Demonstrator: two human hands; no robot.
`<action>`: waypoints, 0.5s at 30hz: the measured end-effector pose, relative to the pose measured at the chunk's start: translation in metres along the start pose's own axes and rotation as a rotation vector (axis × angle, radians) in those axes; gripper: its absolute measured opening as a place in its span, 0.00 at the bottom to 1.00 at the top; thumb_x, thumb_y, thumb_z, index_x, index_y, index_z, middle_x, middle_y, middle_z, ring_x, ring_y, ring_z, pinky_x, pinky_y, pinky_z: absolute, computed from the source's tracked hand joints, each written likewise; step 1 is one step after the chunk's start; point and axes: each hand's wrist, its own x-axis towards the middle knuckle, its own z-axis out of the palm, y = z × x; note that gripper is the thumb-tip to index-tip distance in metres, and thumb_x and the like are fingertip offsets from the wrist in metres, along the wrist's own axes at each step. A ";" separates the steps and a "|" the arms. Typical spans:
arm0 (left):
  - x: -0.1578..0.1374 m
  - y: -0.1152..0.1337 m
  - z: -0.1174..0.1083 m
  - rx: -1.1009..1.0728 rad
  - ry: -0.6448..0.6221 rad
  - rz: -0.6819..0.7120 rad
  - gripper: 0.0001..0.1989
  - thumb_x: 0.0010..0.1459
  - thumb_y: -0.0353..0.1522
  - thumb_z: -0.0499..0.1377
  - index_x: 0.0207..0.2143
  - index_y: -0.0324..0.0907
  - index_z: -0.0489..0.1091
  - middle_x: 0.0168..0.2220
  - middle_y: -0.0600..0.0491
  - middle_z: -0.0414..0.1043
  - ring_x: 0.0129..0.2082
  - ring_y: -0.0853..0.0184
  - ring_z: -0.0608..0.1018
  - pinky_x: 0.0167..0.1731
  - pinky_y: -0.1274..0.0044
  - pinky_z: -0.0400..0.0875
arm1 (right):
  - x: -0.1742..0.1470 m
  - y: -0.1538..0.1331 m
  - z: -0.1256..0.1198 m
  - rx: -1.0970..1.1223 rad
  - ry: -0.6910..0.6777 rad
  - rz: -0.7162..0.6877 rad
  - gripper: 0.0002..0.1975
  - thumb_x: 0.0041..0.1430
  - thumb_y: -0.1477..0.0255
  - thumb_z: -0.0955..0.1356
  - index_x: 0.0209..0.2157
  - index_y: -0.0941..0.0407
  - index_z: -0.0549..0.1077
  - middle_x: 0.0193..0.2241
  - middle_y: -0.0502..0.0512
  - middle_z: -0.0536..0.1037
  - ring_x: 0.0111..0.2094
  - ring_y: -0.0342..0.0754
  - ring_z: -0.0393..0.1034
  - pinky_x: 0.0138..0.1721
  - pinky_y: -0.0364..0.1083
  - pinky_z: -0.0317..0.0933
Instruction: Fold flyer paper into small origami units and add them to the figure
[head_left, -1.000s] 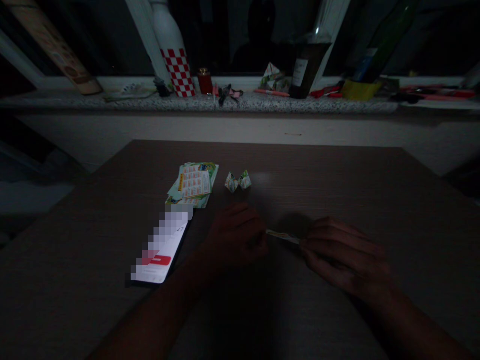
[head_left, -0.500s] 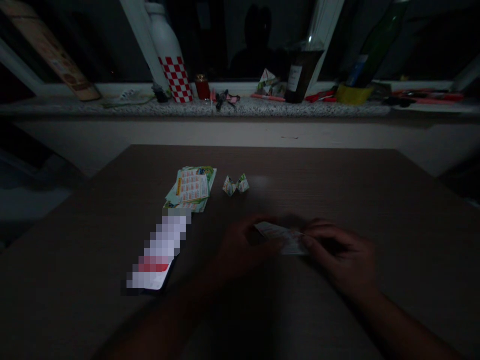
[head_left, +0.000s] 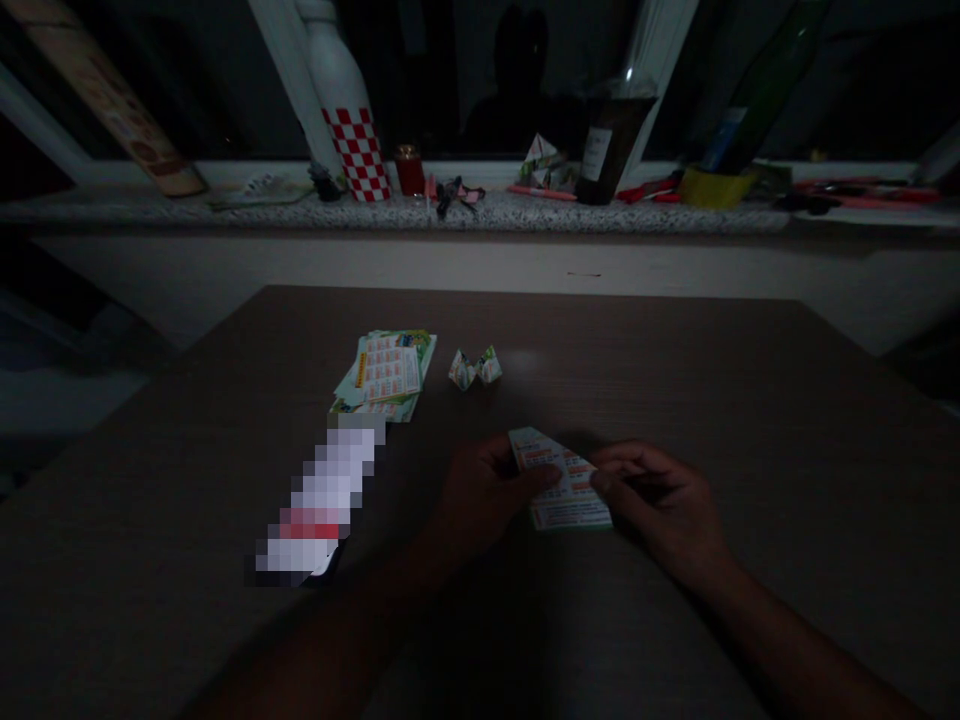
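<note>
Between my hands is a folded sheet of printed paper (head_left: pixel 564 505), with orange and dark print and one slanted upper edge. My left hand (head_left: pixel 487 490) pinches it from the left, the thumb lying across its front. At its right edge, the thumb and fingers of my right hand (head_left: pixel 664 495) are closed on the paper. Beyond my left hand stands a small folded paper figure (head_left: pixel 475 369) with two pointed ends. A stack of similar printed papers (head_left: pixel 388 370) lies to its left.
A phone (head_left: pixel 322 500) with a blurred-out screen lies left of my hands on the wooden table (head_left: pixel 637 360). Along the granite windowsill (head_left: pixel 285 215) stand a red-checked white bottle (head_left: pixel 352 130), a dark cup (head_left: pixel 609 150), a yellow holder (head_left: pixel 716 188) and another folded paper (head_left: pixel 544 160).
The paper has tilted up, so more of its printed face shows, and its slanted edge is now clear. Both hands keep hold of it. The view has shifted slightly.
</note>
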 end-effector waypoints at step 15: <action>0.002 0.000 -0.007 -0.139 -0.107 -0.116 0.12 0.43 0.30 0.69 0.33 0.37 0.75 0.32 0.51 0.78 0.30 0.65 0.79 0.33 0.74 0.73 | 0.007 -0.004 -0.012 -0.274 -0.261 -0.500 0.12 0.54 0.78 0.69 0.42 0.56 0.76 0.35 0.59 0.78 0.35 0.49 0.75 0.33 0.46 0.71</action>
